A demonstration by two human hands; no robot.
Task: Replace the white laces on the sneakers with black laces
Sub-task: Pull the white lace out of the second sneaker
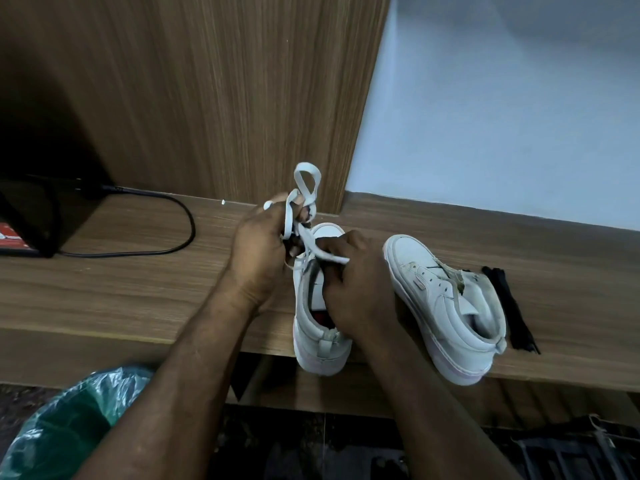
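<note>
Two white high-top sneakers stand on a wooden shelf (121, 289). The left sneaker (320, 344) is under my hands, heel toward me. My left hand (263, 251) grips a bunch of white lace (306, 188) that loops up above the shoe's toe. My right hand (353, 289) rests on that sneaker's opening and pinches a strand of the same lace near the tongue. The right sneaker (446, 306) stands beside it with no lace in its eyelets. A bundle of black laces (509, 306) lies on the shelf to its right.
A black cable (180, 237) curves over the shelf at left, running to a dark device (31, 216). A wood-grain panel (207, 98) rises behind; a pale wall (502, 116) is at right. A green plastic bag (69, 420) sits below left.
</note>
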